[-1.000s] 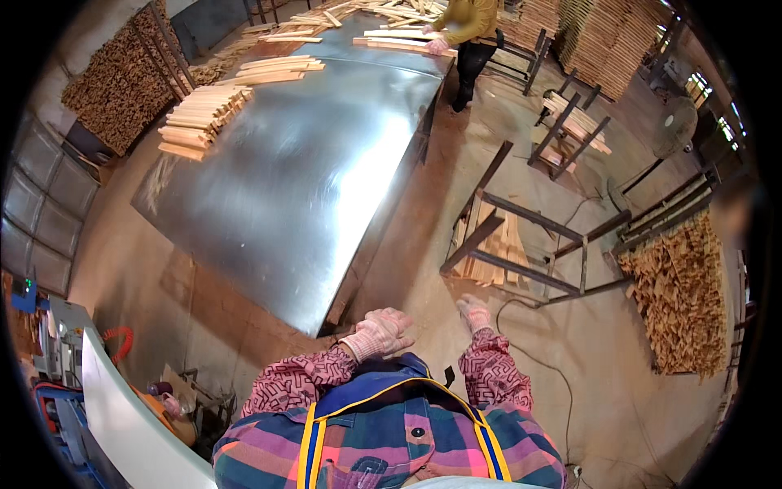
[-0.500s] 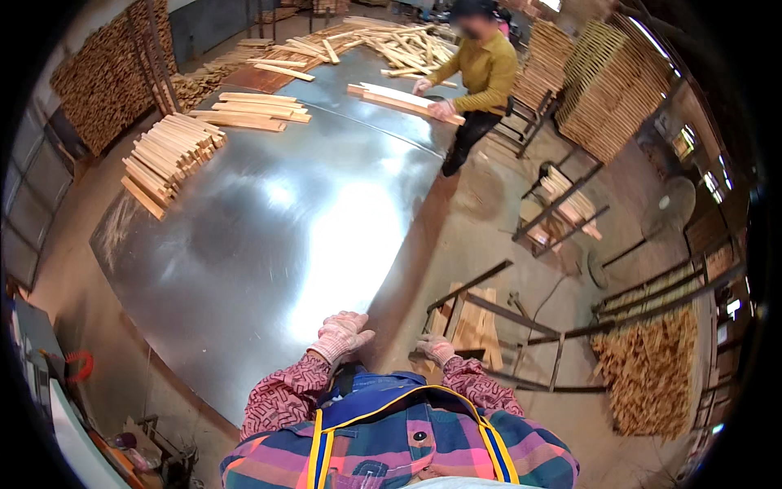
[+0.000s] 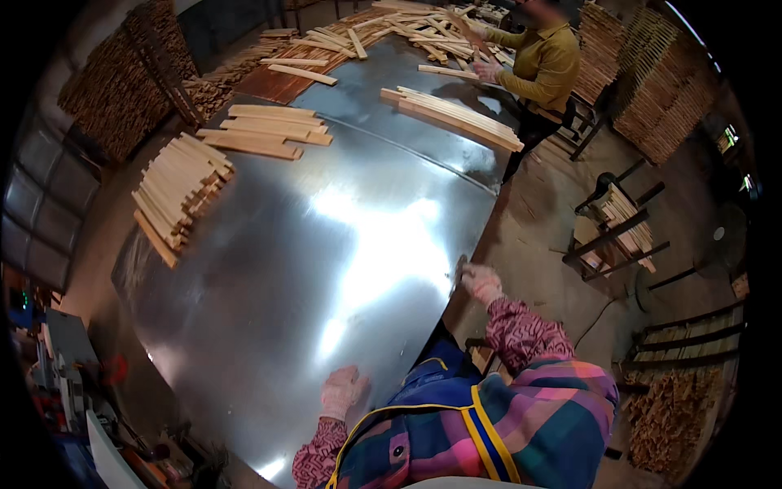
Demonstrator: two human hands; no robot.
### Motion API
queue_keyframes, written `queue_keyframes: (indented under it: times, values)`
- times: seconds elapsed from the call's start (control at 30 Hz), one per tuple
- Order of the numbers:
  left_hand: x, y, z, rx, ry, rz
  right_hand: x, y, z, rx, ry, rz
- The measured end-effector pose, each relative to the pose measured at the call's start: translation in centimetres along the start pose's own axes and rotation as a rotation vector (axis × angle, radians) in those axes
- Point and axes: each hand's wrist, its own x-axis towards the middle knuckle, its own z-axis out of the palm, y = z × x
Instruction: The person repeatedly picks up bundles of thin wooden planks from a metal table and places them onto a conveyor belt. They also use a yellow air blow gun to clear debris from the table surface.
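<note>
My left hand [image 3: 344, 393], in a pale pinkish work glove, rests low over the near part of a shiny metal-topped table [image 3: 244, 269]. Its fingers are somewhat apart and nothing shows in them. At the table's right edge is my right hand [image 3: 483, 284], gloved alike. Its fingers are closed about a small dark piece at the table edge, whose kind I cannot make out. Farther up the table lie a small row of long wooden strips [image 3: 452, 118], a few loose strips [image 3: 269, 130] and a neat pile of strips [image 3: 179, 191] on the left.
A co-worker in a mustard top [image 3: 547, 69] stands at the far right corner, handling wood beside a heap of strips [image 3: 432, 37]. Tall wood stacks [image 3: 664, 90] stand behind. A metal rack with strips [image 3: 627, 224] and a bundle of wood [image 3: 676, 416] are on the right.
My right hand has moved from the rack beside me forward to the table edge. My view has turned. The co-worker has let go of the strips, which now lie on the table.
</note>
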Motion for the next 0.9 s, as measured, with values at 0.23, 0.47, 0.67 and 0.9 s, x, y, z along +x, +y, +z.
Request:
queue_keyframes:
  times: [0.23, 0.47, 0.67, 0.9]
  values:
    - [9.8, 11.9, -1.1, -0.096, -0.2, -0.249, 29.2, 2.7, -13.9, -0.311, 0.236, 0.056]
    - [17.9, 20.2, -3.7, -0.29, -0.339, -0.2, 45.0, 7.0, -18.4, -0.634, 0.436, 0.054]
    - [21.0, 20.3, -5.5, -0.084, -0.277, -0.282, 46.4, 7.1, -20.5, -0.632, 0.143, 0.344]
    - [17.9, 19.1, -3.5, -0.064, -0.239, -0.205, 42.6, 7.2, -18.1, -0.504, 0.321, -0.176]
